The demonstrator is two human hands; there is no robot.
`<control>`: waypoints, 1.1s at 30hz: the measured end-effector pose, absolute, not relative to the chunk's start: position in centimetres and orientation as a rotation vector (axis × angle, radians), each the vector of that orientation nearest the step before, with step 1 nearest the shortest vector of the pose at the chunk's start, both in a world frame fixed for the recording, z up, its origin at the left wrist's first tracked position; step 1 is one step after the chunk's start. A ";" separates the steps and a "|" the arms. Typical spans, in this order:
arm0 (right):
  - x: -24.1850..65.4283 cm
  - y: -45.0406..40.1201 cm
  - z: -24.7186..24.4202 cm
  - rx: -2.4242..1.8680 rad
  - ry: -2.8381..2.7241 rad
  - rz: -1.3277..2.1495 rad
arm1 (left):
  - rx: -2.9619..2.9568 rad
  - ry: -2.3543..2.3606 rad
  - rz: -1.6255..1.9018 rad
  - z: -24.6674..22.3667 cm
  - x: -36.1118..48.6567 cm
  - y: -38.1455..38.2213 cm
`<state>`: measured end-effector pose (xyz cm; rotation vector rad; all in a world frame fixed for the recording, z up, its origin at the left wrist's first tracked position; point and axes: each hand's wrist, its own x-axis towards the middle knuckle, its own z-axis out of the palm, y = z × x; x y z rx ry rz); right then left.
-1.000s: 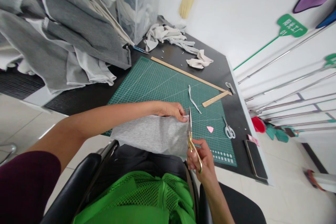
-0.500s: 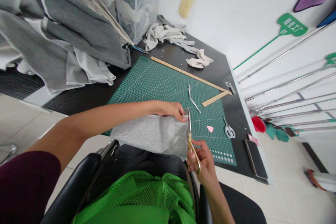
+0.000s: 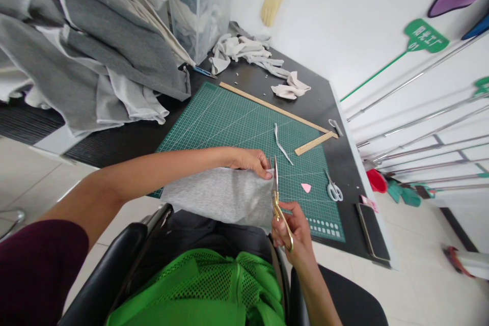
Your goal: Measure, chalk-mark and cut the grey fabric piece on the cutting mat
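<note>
The cloth (image 3: 225, 193) I'm cutting is heathered grey, my scissors (image 3: 276, 201) gold-handled with silvery blades. My mat (image 3: 229, 125) is green, gridded white; toward its right edge lies a pink piece (image 3: 305, 188). My bench (image 3: 313, 107) is black, my vest (image 3: 194, 277) bright green mesh, my sleeve (image 3: 42, 265) dark maroon.
</note>
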<state>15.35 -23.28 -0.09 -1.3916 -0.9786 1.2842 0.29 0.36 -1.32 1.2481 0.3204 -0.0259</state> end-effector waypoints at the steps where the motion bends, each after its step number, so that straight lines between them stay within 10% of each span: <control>1: 15.4 -23.3 -0.1 -1.390 -0.981 1.281 | 1.250 0.316 -0.024 -1.3 0.3 0.4; 33: 16.2 -22.9 -0.7 -1.367 -1.017 1.304 | 1.245 0.325 -0.009 -0.4 0.0 0.2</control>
